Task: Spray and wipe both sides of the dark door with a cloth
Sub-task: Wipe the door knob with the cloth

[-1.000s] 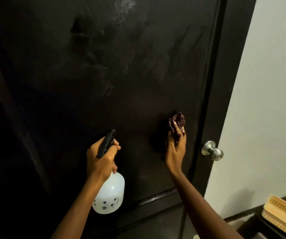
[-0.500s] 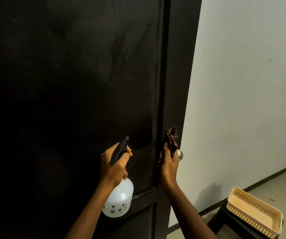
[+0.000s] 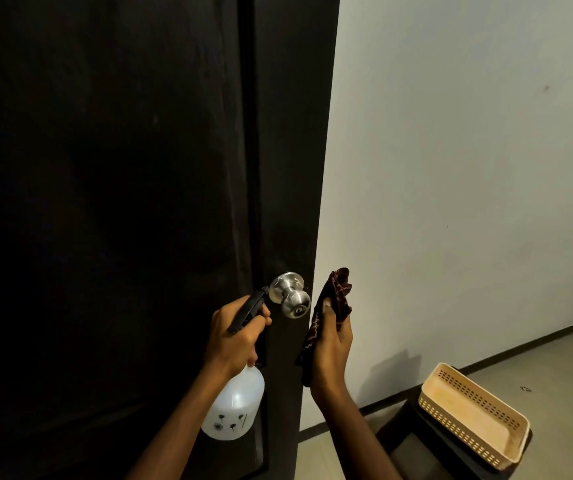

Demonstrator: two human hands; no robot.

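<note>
Steel knob (image 3: 290, 295) between spray bottle (image 3: 235, 407) and cloth (image 3: 337, 292), cream basket (image 3: 432, 398) by wall (image 3: 451, 168)

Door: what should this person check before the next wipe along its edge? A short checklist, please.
1. Cloth held in the right hand: ok.
2. Spray bottle in the left hand grip: ok.
3. Cloth touching the edge of the door: cannot tell.
4. Knob free of both hands: ok.
5. Spray visible on the door face: cannot tell, too dark.
</note>
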